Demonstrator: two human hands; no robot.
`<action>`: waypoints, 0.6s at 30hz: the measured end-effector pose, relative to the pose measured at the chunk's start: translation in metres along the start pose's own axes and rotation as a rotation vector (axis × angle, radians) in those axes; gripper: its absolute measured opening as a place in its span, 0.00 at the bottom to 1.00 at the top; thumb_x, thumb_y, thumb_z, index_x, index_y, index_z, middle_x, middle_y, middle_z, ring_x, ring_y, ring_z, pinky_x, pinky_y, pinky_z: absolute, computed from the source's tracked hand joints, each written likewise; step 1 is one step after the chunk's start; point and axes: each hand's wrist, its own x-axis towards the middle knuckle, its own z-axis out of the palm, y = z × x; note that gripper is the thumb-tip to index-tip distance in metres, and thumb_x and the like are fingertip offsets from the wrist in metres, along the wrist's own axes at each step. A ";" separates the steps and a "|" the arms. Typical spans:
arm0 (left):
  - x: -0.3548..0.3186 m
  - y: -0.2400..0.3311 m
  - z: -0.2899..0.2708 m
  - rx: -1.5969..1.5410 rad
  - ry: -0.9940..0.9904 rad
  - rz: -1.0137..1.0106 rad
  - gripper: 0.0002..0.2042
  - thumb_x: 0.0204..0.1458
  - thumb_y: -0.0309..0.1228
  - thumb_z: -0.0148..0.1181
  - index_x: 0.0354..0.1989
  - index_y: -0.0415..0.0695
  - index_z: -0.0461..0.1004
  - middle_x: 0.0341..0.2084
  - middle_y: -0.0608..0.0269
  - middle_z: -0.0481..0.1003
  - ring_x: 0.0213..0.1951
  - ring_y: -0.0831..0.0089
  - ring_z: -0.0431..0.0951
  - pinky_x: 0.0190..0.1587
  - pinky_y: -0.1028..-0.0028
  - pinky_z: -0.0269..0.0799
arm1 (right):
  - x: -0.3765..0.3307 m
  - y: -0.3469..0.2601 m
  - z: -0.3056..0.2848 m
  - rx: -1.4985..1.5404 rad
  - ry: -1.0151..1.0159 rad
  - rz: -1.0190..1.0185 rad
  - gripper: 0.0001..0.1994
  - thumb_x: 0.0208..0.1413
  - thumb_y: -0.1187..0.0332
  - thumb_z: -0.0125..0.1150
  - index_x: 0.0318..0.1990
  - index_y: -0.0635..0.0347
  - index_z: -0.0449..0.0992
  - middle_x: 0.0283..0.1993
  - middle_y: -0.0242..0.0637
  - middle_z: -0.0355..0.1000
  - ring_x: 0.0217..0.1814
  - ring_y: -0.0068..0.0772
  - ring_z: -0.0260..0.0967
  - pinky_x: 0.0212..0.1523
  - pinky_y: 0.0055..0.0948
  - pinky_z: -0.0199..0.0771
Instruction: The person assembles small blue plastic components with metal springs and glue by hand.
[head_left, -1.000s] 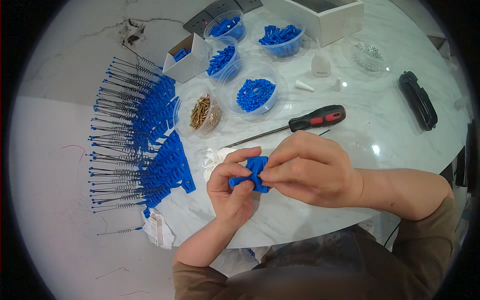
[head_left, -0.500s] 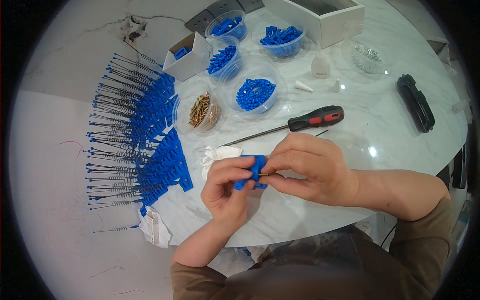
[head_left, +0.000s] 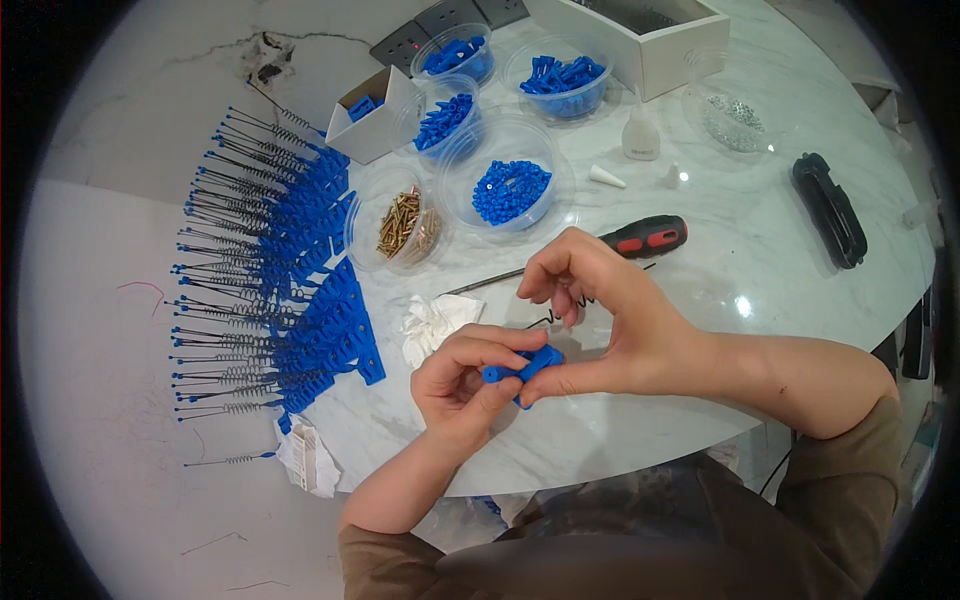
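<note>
My left hand (head_left: 455, 378) grips a small blue plastic part (head_left: 541, 362) between thumb and fingers, in front of my body. A round tube-like end of it points toward me. Against its right side rests the thumb of my right hand (head_left: 640, 338), while the other fingers are raised and spread from the thumb, holding nothing visible. A dark coiled wire (head_left: 544, 320) lies on the table behind my hands, partly hidden by the right fingers. Beyond it is a long screwdriver (head_left: 652, 237) with a black and red handle. Crumpled white tissue (head_left: 436, 326) lies beside my left fingers.
Fanned along the left edge are many blue pieces with springy wires (head_left: 320, 300). Clear tubs hold brass-coloured screws (head_left: 400, 222), blue beads (head_left: 510, 190) and blue cone-like parts (head_left: 560, 75). A white bottle (head_left: 641, 135), a black case (head_left: 830, 210) and a white box (head_left: 660, 45) stand farther off.
The right fingers have let go of the small brass-coloured screw at the blue part and lifted away, thumb staying near. The blue part has turned in my left hand.
</note>
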 end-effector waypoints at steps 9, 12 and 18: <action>0.002 0.005 0.007 -0.291 -0.114 -0.094 0.22 0.50 0.22 0.65 0.53 0.30 0.67 0.55 0.40 0.69 0.55 0.56 0.73 0.56 0.60 0.70 | -0.002 -0.006 0.001 0.043 -0.093 0.023 0.25 0.45 0.67 0.74 0.48 0.63 0.69 0.45 0.35 0.65 0.41 0.24 0.64 0.37 0.23 0.64; 0.003 0.002 0.007 -0.221 -0.146 -0.053 0.24 0.48 0.20 0.66 0.54 0.30 0.67 0.56 0.40 0.68 0.56 0.56 0.72 0.57 0.60 0.70 | -0.003 -0.004 0.001 0.026 -0.114 0.024 0.22 0.47 0.67 0.72 0.47 0.64 0.70 0.47 0.37 0.66 0.42 0.27 0.65 0.37 0.24 0.65; 0.006 0.000 0.004 -0.038 -0.103 0.063 0.18 0.48 0.16 0.61 0.49 0.31 0.71 0.54 0.42 0.69 0.55 0.58 0.73 0.56 0.62 0.70 | -0.004 -0.004 0.001 -0.010 -0.125 -0.084 0.22 0.54 0.63 0.66 0.52 0.64 0.68 0.44 0.39 0.64 0.39 0.31 0.64 0.36 0.26 0.66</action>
